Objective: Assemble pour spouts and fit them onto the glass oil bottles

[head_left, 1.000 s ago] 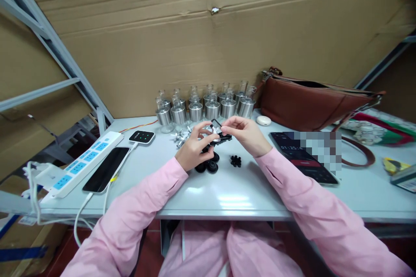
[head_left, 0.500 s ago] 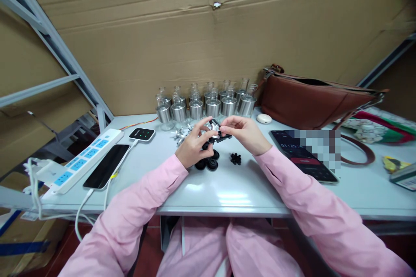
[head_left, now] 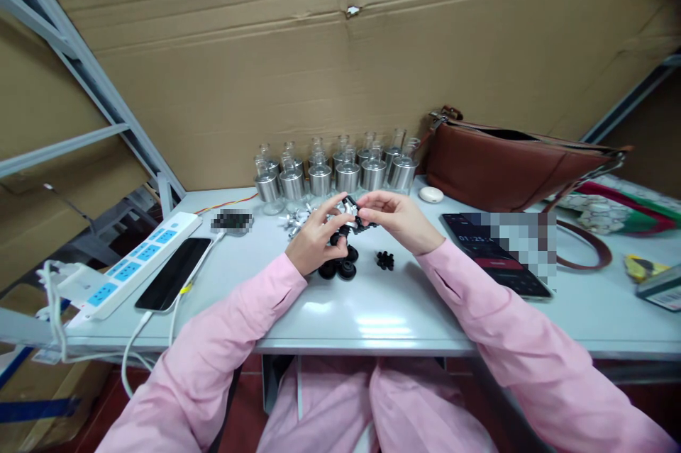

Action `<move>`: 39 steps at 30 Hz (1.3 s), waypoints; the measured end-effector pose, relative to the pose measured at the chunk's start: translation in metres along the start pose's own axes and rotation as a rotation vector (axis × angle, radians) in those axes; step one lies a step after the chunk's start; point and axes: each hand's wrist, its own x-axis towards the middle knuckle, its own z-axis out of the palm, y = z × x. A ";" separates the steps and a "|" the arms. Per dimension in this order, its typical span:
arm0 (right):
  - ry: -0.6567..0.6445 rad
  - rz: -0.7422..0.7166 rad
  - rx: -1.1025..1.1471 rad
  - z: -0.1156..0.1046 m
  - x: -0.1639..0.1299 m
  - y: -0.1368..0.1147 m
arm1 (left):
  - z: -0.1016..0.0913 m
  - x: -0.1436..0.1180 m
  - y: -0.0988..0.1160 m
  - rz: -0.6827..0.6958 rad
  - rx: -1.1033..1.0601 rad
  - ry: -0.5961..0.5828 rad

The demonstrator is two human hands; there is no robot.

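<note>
At the centre of the frame a small black-and-silver part (head_left: 351, 215) is pinched from both sides, just above the worktop (head_left: 372, 311). The left hand (head_left: 313, 237) has its fingers closed on the part's left end; the right hand (head_left: 396, 219) grips the right end. Just below lie black round pieces (head_left: 340, 267) and a tiny black cluster (head_left: 385, 260). Behind stands a row of metal cans (head_left: 333, 173); a brown bag (head_left: 511, 166) sits to the upper right.

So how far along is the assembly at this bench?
Done, by the look of it: about a dozen metal-capped bottles lined up at the back. In hand: left hand and right hand together hold a small black-and-silver part. Left: loose silver pieces, black caps and small black bits on the table.
</note>
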 end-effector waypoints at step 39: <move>-0.455 0.408 0.441 0.021 -0.012 0.001 | 0.003 -0.003 0.004 0.046 0.174 -0.018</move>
